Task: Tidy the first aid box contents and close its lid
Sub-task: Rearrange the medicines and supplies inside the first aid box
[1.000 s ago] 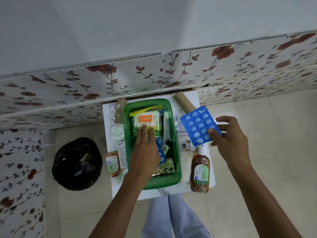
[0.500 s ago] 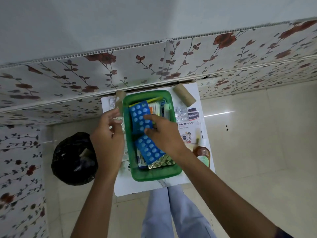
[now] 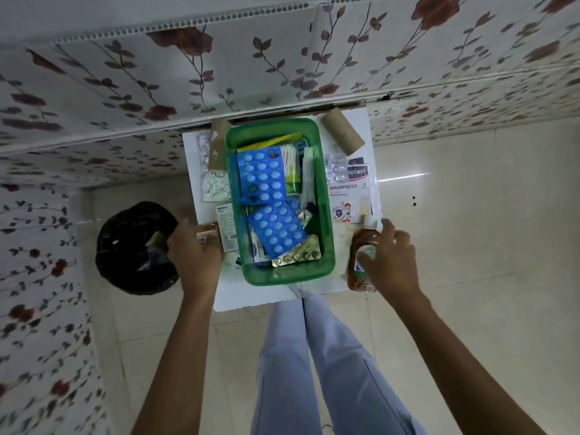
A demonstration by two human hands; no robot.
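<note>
Now both blue pill sheets lie inside the green box (image 3: 279, 271), so hands have left it for items outside. Left of box: left hand (image 3: 194, 255) curled over the small brown bottle (image 3: 207, 234), grip state hard to tell. Box mid-desk (image 3: 276, 296), long axis running away from the person toward the wall; no lid visible. Right of box: right hand (image 3: 390, 262) wrapped round the large brown bottle (image 3: 361, 268), cap pointing toward the wall.
</note>
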